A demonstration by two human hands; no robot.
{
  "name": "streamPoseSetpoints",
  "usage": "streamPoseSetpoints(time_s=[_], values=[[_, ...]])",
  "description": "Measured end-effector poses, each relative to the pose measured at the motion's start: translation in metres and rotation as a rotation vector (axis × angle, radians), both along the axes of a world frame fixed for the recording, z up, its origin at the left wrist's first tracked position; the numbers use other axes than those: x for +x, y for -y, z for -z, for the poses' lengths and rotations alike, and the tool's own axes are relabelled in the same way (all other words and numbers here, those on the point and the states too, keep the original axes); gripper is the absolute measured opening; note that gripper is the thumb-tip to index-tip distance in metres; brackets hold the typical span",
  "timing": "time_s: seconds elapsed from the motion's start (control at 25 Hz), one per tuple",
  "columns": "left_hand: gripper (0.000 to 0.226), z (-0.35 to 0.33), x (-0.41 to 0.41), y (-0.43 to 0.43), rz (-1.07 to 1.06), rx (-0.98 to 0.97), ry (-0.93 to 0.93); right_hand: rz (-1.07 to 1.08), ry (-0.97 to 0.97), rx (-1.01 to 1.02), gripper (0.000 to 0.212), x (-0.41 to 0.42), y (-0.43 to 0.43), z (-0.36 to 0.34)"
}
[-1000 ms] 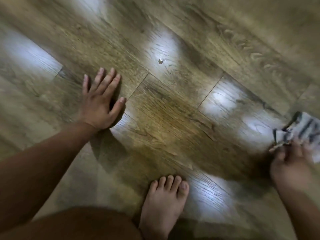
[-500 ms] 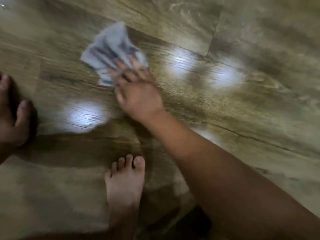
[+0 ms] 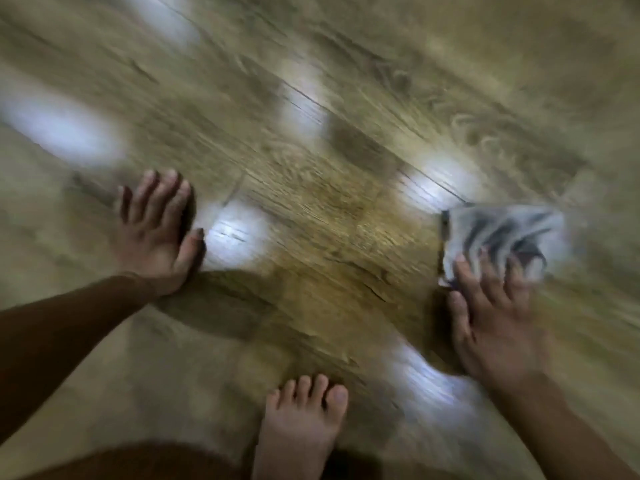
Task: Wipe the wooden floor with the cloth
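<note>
A glossy wooden floor (image 3: 346, 237) is filling the blurred view. The left hand (image 3: 156, 233) is resting flat on it, fingers extended. The right hand (image 3: 491, 320), fingers straight, is pressing down a striped grey cloth (image 3: 502, 233) at far right.

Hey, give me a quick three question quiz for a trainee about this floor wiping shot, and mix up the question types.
1. True or false: the left hand lies flat on the wooden floor.
2. Which hand presses the striped cloth to the floor? A) left B) right C) both
3. Fill in: between the two arms, a bare ____ stands on the floor.
Key: 1 true; 2 B, the right hand, fingers straight on the cloth; 3 foot.
</note>
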State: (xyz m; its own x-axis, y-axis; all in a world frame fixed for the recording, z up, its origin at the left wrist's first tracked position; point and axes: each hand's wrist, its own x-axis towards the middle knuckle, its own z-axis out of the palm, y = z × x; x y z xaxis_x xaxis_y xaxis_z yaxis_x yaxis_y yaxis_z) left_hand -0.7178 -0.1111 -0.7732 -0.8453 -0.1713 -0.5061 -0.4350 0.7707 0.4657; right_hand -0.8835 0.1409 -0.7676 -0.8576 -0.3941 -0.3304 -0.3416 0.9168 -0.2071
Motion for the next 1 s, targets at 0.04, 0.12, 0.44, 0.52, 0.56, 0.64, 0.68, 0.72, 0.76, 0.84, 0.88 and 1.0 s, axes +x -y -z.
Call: streamPoseSetpoints(time_s=[0.04, 0.12, 0.44, 0.52, 0.56, 0.64, 0.68, 0.72, 0.76, 0.84, 0.88, 1.0], values=[[0.029, -0.008, -0.03, 0.05, 0.013, -0.165, -0.205, -0.133, 0.01, -0.041, 0.055, -0.018, 0.04, 0.001], [0.052, 0.0, -0.073, 0.14, 0.125, -0.461, -0.462, -0.371, 0.009, -0.129, 0.051, -0.047, 0.124, 0.007], [0.066, 0.032, -0.06, 0.204, 0.095, -0.509, -0.417, -0.921, 0.021, -0.058, 0.052, -0.114, 0.455, 0.011], [0.067, 0.029, -0.06, 0.209, 0.087, -0.493, -0.387, -0.86, 0.09, -0.048, 0.052, -0.122, 0.48, 0.011], [0.067, 0.029, -0.058, 0.202, 0.107, -0.492, -0.383, -0.841, 0.087, -0.088, 0.051, -0.122, 0.471, 0.012], [0.067, 0.029, -0.06, 0.197, 0.099, -0.47, -0.417, -0.767, 0.001, -0.129, 0.052, -0.11, 0.409, 0.013], [0.067, 0.03, -0.06, 0.2, 0.086, -0.462, -0.428, -0.7, -0.016, -0.113, 0.052, -0.101, 0.364, 0.011], [0.066, 0.032, -0.059, 0.204, 0.067, -0.458, -0.439, -0.632, 0.0, -0.077, 0.052, -0.09, 0.313, 0.007], [0.066, 0.033, -0.059, 0.204, 0.058, -0.454, -0.448, -0.579, 0.035, -0.03, 0.051, -0.078, 0.262, -0.002], [0.067, 0.035, -0.058, 0.202, 0.054, -0.443, -0.464, -0.575, 0.106, 0.061, 0.052, -0.058, 0.18, -0.017], [0.067, 0.036, -0.057, 0.202, 0.052, -0.441, -0.475, -0.575, 0.159, 0.094, 0.053, -0.053, 0.162, -0.02], [0.067, 0.036, -0.057, 0.204, 0.049, -0.444, -0.489, -0.667, 0.151, 0.058, 0.058, -0.08, 0.213, -0.008]])
